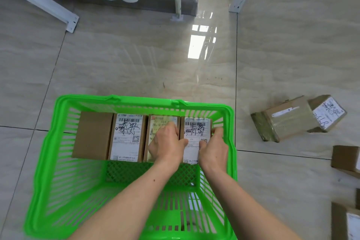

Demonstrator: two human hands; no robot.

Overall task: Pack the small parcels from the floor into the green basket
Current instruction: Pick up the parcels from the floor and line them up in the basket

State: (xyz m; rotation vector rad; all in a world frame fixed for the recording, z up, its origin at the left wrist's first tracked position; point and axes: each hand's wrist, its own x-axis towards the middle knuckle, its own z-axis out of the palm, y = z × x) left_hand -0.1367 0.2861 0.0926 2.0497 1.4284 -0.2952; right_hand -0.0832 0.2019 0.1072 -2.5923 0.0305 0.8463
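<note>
- head view: both hands down inside the green basket (48,142), clasping the rightmost parcel (195,132) from either side.
- left hand (166,147) curled over its left edge, fingers tucked into the seam against the neighbouring parcel (157,128).
- right hand (213,151) curled round its right edge, fingertips beside the basket's right wall.
- held parcel lying flat, label up, long axis running away from the wearer, last in a touching row of four along the far wall.
- further left, a labelled parcel (127,138) and a plain brown parcel (92,134).
- on the floor tiles (136,60) to the right, a taped box (298,117) tilted, more boxes (345,159) at the frame edge.
</note>
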